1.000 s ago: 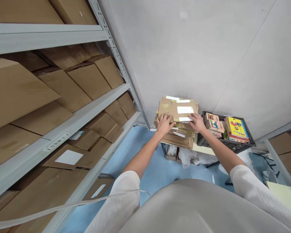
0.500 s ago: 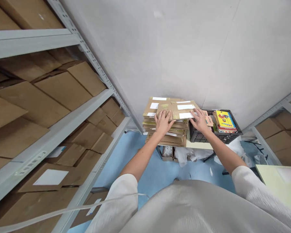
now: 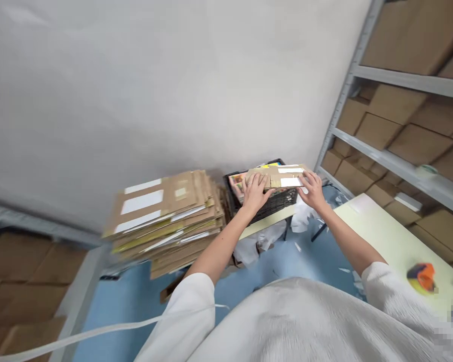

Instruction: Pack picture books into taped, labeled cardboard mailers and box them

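Cardboard piece (image 3: 274, 178): swinging off the stack (image 3: 181, 195), now showing above the black crate (image 3: 277, 202).
Left hand (image 3: 255, 192): gripping its left end.
Right hand (image 3: 311, 191): gripping its right end, so both are carrying it.
Surface (image 3: 265, 222): bearing the crate.

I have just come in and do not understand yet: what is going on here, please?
A person's left hand and right hand hold a flat cardboard piece with white labels. It partly hides a black crate, in which colourful things show. To the left of the crate stands a tall stack of flattened cardboard, which neither hand touches.
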The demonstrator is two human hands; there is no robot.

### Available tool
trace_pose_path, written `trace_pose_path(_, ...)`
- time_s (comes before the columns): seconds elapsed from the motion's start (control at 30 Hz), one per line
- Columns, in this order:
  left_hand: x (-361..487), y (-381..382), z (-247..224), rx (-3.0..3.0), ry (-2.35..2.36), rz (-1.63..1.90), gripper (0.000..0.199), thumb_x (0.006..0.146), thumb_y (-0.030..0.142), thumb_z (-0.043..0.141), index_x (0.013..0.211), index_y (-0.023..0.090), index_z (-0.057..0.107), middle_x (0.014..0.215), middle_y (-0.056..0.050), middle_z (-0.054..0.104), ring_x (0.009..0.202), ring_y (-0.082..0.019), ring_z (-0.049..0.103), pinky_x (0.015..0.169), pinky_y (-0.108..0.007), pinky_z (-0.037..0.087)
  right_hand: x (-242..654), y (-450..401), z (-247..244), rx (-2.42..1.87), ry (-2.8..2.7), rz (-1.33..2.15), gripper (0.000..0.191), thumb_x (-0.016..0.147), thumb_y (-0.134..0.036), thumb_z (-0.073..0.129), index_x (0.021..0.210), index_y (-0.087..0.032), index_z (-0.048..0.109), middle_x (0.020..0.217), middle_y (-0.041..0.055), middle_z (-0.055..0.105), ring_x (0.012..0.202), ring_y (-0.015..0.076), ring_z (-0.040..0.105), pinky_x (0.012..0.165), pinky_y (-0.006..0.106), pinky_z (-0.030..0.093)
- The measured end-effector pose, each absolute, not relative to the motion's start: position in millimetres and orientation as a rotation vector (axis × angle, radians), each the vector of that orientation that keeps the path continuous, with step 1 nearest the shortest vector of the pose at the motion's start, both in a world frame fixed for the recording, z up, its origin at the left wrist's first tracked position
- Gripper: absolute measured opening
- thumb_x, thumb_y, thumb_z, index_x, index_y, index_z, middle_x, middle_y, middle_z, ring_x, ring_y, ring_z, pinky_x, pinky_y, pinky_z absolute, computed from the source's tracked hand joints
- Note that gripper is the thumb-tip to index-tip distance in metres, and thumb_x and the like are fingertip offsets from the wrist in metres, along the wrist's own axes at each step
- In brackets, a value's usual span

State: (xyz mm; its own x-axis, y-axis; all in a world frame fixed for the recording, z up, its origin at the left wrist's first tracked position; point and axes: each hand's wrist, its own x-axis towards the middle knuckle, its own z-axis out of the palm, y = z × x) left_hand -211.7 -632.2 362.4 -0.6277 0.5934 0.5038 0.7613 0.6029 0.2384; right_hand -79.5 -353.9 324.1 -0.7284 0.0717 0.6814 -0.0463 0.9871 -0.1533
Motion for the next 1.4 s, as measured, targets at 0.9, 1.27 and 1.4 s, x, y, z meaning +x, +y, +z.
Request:
trace_pose_path(0.9, 5.1, -123.7, 241.8, -2.556, -2.04, -0.585, 0.062, 0.1, 0.049, 0.071, 0.157, 0.029, 0.061, 0.164, -0.017, 0.056, 0.158, -0.04, 0.04, 0.132, -0.059, 0.021, 315.6, -105.9, 202.2, -1.365, -2.267, 0.014, 0.053, 0.105, -0.042, 0.054, 0.154, -0.024, 0.062, 0.161, 0.0183, 0.057, 0.152, 0.0366, 0.045, 0.123, 0.061, 0.038)
trace_pose_path(1.27, 15.2, -61.5, 162.5, -2.923, -1.984, -0.222, 0.059, 0.1, 0.049, 0.07, 0.155, 0.03, 0.062, 0.162, -0.017, 0.055, 0.155, -0.042, 0.041, 0.127, -0.062, 0.027, 310.3, -112.0, 145.4, -1.866, -2.171, 0.302, 0.05, 0.102, -0.031, 0.054, 0.149, -0.024, 0.069, 0.15, 0.0153, 0.067, 0.137, 0.0351, 0.057, 0.113, 0.052, 0.045)
trace_pose_path(1.4, 18.6, -78.1, 142.6, -2.936, -2.071, -0.075, 0.061, 0.098, 0.048, 0.072, 0.156, 0.031, 0.06, 0.164, -0.016, 0.052, 0.153, -0.042, 0.04, 0.123, -0.062, 0.031, 309.5, -123.1, 129.6, -1.949, -2.181, 0.37, 0.052, 0.099, -0.025, 0.054, 0.148, -0.024, 0.07, 0.148, 0.0151, 0.069, 0.136, 0.0359, 0.058, 0.112, 0.052, 0.045)
